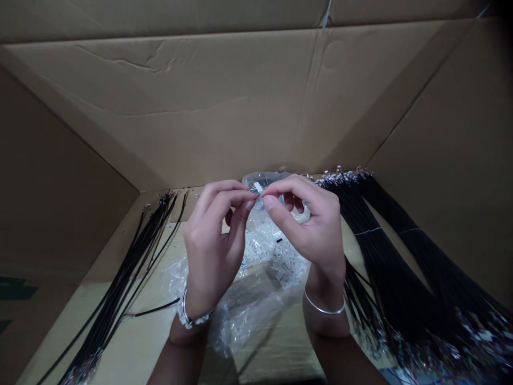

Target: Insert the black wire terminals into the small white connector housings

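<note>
My left hand (218,230) and my right hand (306,219) meet fingertip to fingertip in the middle of the view. Between the fingertips shows a small white connector (258,187), pinched by my right thumb and forefinger. Thin greenish wires (253,190) run from it into the closed fingers of my left hand. How far the wires sit in the connector is too small to tell. Below the hands lies a clear plastic bag (250,305) with many small white pieces (286,259) in it. A black cable (158,307) passes behind my left wrist.
Tall cardboard walls (208,107) enclose the table on the left, back and right. A bundle of black cables (128,283) lies at left. Thick tied bundles of black cables (393,267) lie at right, with coloured wire ends. One small black piece (279,240) rests by the white ones.
</note>
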{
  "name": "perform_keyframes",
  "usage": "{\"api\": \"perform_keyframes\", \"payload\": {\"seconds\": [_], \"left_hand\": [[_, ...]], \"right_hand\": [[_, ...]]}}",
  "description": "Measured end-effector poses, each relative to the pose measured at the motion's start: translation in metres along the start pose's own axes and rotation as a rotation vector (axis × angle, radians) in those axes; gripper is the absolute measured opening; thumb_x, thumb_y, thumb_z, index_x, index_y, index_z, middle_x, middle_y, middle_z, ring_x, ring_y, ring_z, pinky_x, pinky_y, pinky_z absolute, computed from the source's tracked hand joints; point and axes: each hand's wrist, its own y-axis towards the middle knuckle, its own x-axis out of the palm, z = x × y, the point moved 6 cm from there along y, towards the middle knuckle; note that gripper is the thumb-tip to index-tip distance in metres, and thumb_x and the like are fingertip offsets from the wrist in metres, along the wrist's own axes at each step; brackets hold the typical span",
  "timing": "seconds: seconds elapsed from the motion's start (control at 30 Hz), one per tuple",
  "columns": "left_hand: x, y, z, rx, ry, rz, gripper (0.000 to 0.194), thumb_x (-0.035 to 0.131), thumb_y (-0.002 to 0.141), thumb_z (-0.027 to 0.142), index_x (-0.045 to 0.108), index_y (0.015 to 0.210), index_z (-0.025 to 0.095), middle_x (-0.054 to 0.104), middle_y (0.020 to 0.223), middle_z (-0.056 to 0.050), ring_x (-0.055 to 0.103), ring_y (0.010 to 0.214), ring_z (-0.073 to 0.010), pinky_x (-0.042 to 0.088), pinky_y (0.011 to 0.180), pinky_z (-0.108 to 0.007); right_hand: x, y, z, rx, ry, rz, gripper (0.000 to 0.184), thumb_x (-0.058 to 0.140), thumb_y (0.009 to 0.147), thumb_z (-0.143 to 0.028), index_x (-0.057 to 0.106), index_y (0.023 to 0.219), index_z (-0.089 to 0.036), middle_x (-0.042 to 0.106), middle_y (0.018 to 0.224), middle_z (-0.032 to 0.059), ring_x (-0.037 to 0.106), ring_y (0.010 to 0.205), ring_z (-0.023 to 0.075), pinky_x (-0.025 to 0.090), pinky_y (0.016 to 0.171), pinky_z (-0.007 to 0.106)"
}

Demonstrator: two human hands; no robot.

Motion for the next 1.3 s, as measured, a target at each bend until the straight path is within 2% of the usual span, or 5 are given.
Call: {"api": "perform_keyframes", "payload": {"seconds": [0.4, 0.63, 0.77, 1.1, 1.3], "left_hand": [[0.003, 0.000, 0.001, 0.017, -0.005, -0.021, 0.008, 0.067, 0.095, 0.012, 0.071, 0.099, 0.018, 0.069, 0.105, -0.005, 0.066, 0.094, -0.0142, 0.056, 0.073, -0.023], [0.006, -0.002, 0.003, 0.073, 0.035, 0.022, 0.015, 0.070, 0.093, 0.012, 0.073, 0.104, 0.022, 0.069, 0.118, -0.006, 0.066, 0.091, -0.0141, 0.060, 0.076, -0.027], [0.007, -0.003, 0.003, 0.086, 0.028, 0.036, 0.015, 0.071, 0.093, 0.012, 0.072, 0.104, 0.022, 0.069, 0.119, -0.005, 0.066, 0.088, -0.0129, 0.061, 0.081, -0.028], [0.007, 0.000, 0.002, 0.103, -0.021, -0.069, 0.016, 0.068, 0.093, 0.010, 0.073, 0.104, 0.022, 0.069, 0.117, -0.006, 0.067, 0.095, -0.0161, 0.061, 0.083, -0.029], [0.008, 0.000, 0.000, 0.100, -0.057, -0.140, 0.017, 0.066, 0.094, 0.010, 0.072, 0.103, 0.022, 0.068, 0.118, -0.007, 0.067, 0.102, -0.0180, 0.061, 0.087, -0.031]], "right_hand": [[0.000, -0.002, -0.004, -0.035, -0.098, 0.029, 0.010, 0.069, 0.093, -0.017, 0.069, 0.085, -0.023, 0.071, 0.077, -0.0015, 0.054, 0.069, 0.0149, 0.043, 0.067, 0.033], [0.002, -0.006, 0.024, 0.388, 0.287, 0.055, 0.013, 0.073, 0.091, -0.025, 0.069, 0.079, -0.020, 0.064, 0.065, -0.0034, 0.054, 0.059, 0.0113, 0.041, 0.056, 0.028], [0.006, -0.005, 0.028, 0.480, 0.484, -0.009, 0.016, 0.073, 0.090, -0.022, 0.068, 0.076, -0.018, 0.062, 0.058, -0.0048, 0.057, 0.056, 0.0102, 0.045, 0.057, 0.026], [0.009, -0.001, 0.035, 0.448, 0.576, -0.169, 0.034, 0.059, 0.103, -0.042, 0.068, 0.080, -0.019, 0.062, 0.059, -0.0036, 0.054, 0.056, 0.0099, 0.044, 0.061, 0.026], [0.014, 0.000, 0.032, 0.383, 0.534, -0.278, 0.038, 0.057, 0.105, -0.036, 0.055, 0.071, -0.020, 0.056, 0.062, -0.0052, 0.048, 0.061, 0.0091, 0.041, 0.064, 0.025]]}}
